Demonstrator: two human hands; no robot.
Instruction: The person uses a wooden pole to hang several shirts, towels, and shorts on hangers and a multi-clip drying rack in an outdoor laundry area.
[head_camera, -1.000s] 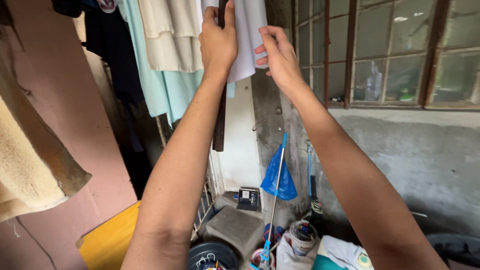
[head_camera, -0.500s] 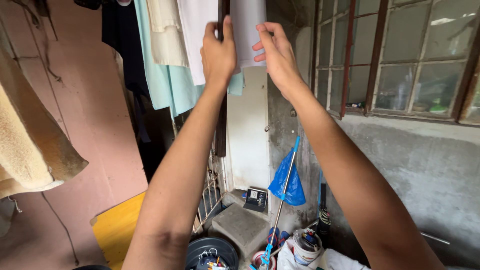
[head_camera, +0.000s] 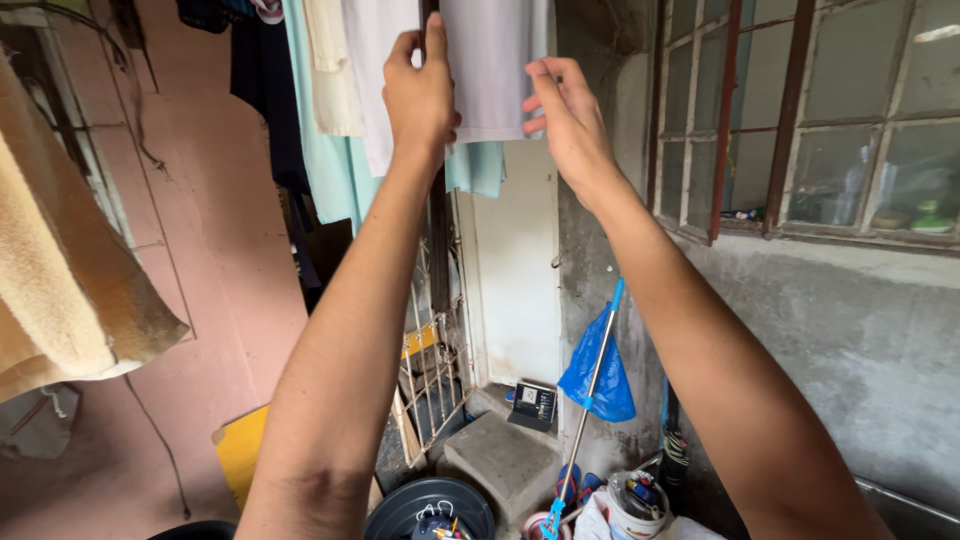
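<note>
Both my arms reach up toward hanging laundry. My left hand (head_camera: 420, 90) is closed around a dark wooden pole (head_camera: 438, 240) that runs down behind my forearm. My right hand (head_camera: 568, 115) pinches the lower right edge of a pale grey garment (head_camera: 490, 65) that hangs from above, thumb and fingers on the cloth. Next to it hang a white cloth (head_camera: 370, 80), a cream one (head_camera: 330, 70), a light teal garment (head_camera: 320, 160) and a dark one (head_camera: 265, 100).
A tan towel (head_camera: 70, 290) hangs at the left by a pink wall (head_camera: 200, 300). A barred window (head_camera: 820, 120) sits in the grey wall at right. Below are a mop with a blue bag (head_camera: 598, 375), a concrete block (head_camera: 505, 460), a black tub (head_camera: 430, 505), a yellow board (head_camera: 240, 450).
The view has swung left and slightly up. My hands stay on the pole and the grey garment, and my right hand has shifted a little lower on its edge.
</note>
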